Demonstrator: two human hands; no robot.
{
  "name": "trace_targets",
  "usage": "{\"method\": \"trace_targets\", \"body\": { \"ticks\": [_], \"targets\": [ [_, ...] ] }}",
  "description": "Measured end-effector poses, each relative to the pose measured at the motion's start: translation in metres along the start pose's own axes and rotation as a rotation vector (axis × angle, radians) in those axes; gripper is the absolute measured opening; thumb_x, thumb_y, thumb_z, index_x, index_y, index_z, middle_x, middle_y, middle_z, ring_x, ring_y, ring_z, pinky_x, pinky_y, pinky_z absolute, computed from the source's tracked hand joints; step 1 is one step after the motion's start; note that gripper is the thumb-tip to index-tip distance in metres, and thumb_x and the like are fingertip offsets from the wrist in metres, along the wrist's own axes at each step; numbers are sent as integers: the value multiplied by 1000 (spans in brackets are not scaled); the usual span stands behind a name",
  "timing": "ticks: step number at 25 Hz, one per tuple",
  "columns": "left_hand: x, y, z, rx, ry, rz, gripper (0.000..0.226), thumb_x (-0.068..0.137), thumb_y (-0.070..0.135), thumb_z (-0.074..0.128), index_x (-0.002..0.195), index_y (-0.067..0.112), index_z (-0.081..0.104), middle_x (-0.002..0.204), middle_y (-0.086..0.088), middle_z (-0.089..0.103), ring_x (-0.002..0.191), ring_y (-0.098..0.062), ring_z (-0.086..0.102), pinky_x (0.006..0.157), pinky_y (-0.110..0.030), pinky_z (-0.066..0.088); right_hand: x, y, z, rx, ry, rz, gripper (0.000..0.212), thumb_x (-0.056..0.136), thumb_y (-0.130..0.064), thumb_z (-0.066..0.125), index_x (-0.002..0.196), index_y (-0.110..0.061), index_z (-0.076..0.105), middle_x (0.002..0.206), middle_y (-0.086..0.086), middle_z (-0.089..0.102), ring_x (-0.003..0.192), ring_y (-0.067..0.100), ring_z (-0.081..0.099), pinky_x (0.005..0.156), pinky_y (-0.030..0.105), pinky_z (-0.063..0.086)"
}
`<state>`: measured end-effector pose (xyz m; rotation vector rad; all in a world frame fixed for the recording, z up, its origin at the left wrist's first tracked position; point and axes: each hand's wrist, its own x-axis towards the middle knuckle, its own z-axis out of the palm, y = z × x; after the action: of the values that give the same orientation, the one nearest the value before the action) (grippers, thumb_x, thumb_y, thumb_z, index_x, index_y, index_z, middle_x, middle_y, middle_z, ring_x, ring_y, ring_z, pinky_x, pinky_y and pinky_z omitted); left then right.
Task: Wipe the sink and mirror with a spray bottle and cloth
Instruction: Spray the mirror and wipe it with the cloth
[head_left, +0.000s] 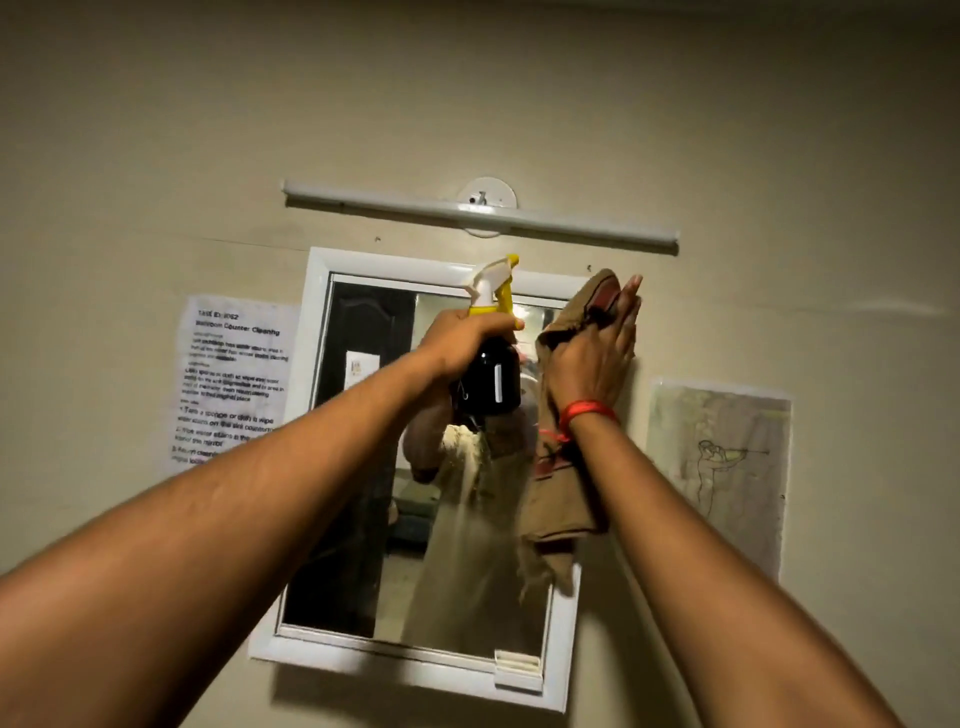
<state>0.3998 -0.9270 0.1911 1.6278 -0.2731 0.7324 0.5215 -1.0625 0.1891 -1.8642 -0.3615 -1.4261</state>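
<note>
A white-framed mirror (358, 467) hangs on the beige wall in front of me. My left hand (460, 340) grips a dark spray bottle (496, 376) with a yellow and white trigger head, held up before the mirror's upper middle. My right hand (592, 358), with a red thread at the wrist, presses a brown cloth (558, 499) flat against the mirror's upper right edge. The cloth hangs down below my palm over the glass. The sink is out of view.
A white tube light (483, 215) is mounted above the mirror. A printed instruction sheet (234, 374) is taped to the wall at the left. A sketch on paper (722, 467) hangs at the right. A small white clip (517, 670) sits at the mirror's lower right.
</note>
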Motion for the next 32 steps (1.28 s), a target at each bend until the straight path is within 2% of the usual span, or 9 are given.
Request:
{"method": "trace_targets", "body": {
  "ticks": [2, 4, 6, 10, 14, 19, 25, 29, 32],
  "targets": [
    [1, 9, -26, 49, 26, -2, 50, 73, 29, 79, 108, -7, 76, 105, -27, 79, 95, -44, 77, 97, -54, 60, 24, -12, 4, -83, 32, -46, 75, 87, -30, 51, 153, -5, 27, 166, 11, 2, 153, 32, 11, 123, 50, 21],
    [-5, 8, -61, 150, 50, 20, 28, 90, 22, 70, 106, -1, 76, 94, -14, 82, 89, -35, 78, 91, -46, 62, 39, -25, 6, -116, 67, -126, 66, 86, -26, 37, 149, -5, 38, 166, 10, 8, 153, 34, 9, 124, 49, 11],
    [-16, 4, -100, 253, 116, 27, 26, 96, 19, 63, 111, 1, 73, 90, -9, 78, 87, -29, 75, 87, -40, 59, 35, -34, 18, -176, 45, -196, 65, 86, -27, 30, 145, -3, 45, 164, 12, 20, 152, 35, 13, 124, 51, 8],
    [-50, -3, -167, 373, 238, 21, 26, 94, 17, 63, 115, 8, 77, 95, -18, 76, 87, -32, 74, 90, -46, 59, 25, -107, 48, -205, -96, -408, 65, 90, -31, 22, 141, 0, 48, 157, 18, 33, 147, 38, 25, 122, 53, 19],
    [-90, 1, -223, 363, 327, -3, 26, 92, 4, 61, 114, 4, 75, 95, -23, 74, 74, -28, 75, 79, -43, 64, -6, -200, 96, -257, -288, -590, 50, 91, -32, 43, 130, -7, 61, 158, 20, 30, 144, 40, 29, 118, 53, 22],
    [-134, 2, -273, 433, 407, -48, 39, 75, 18, 62, 110, 8, 74, 81, -24, 76, 72, -33, 74, 81, -43, 58, -30, -270, 119, -270, -371, -732, 43, 91, -24, 41, 124, -11, 66, 143, 18, 46, 126, 38, 43, 110, 48, 30],
    [-164, 10, -299, 456, 497, -72, 35, 84, 13, 62, 116, 7, 74, 79, -22, 75, 70, -31, 73, 78, -40, 57, -22, -243, 99, -326, -380, -817, 38, 97, -27, 38, 119, -15, 66, 143, 15, 46, 123, 38, 46, 106, 54, 34],
    [-170, 1, -306, 508, 512, -97, 27, 96, 3, 56, 119, -2, 69, 90, -31, 73, 65, -29, 73, 75, -39, 57, 10, -147, 53, -339, -312, -724, 35, 96, -25, 41, 108, -11, 71, 138, 14, 51, 120, 39, 49, 104, 56, 38],
    [-165, -11, -312, 489, 512, -120, 29, 96, 3, 57, 122, -3, 68, 95, -35, 71, 77, -40, 70, 84, -46, 57, 33, -61, 4, -424, -190, -607, 32, 94, -23, 47, 113, -7, 68, 142, 19, 48, 132, 40, 42, 111, 60, 32]
  ]
}}
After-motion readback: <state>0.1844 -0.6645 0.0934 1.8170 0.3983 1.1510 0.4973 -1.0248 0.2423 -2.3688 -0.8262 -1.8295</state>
